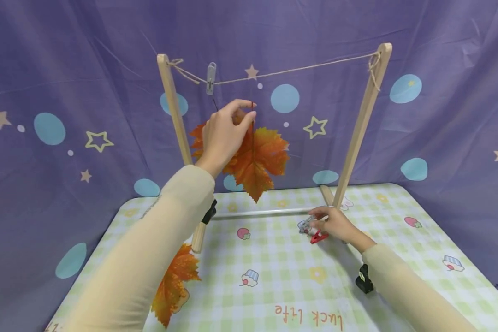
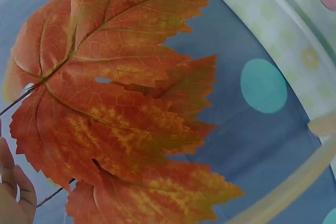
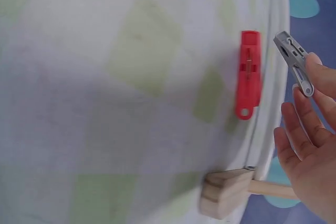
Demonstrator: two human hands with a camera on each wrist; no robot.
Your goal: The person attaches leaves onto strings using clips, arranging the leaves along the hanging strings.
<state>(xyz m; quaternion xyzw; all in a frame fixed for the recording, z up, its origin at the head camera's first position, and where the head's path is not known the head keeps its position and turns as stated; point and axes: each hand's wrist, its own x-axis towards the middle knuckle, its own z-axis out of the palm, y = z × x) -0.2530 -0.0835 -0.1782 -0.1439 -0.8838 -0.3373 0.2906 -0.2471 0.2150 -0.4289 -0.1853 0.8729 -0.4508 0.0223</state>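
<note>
My left hand (image 1: 226,133) pinches the thin stem of an orange artificial maple leaf (image 1: 257,159) and holds it below the twine. Partly hidden behind this hand, a second maple leaf (image 1: 197,138) hangs by its stem under a grey clothespin (image 1: 210,79) on the line. In the left wrist view the leaves (image 2: 115,129) overlap. Low at the right, my right hand (image 1: 334,223) holds another grey clothespin (image 3: 295,62) between thumb and fingers. A red clothespin (image 3: 249,74) lies on the tablecloth close beside that hand.
Twine (image 1: 290,70) runs between two wooden posts (image 1: 363,120), joined low down by a white bar (image 1: 269,212). One more maple leaf (image 1: 174,281) lies on the checked tablecloth (image 1: 282,258) at the left, partly under my left forearm. A purple patterned curtain (image 1: 315,27) hangs behind.
</note>
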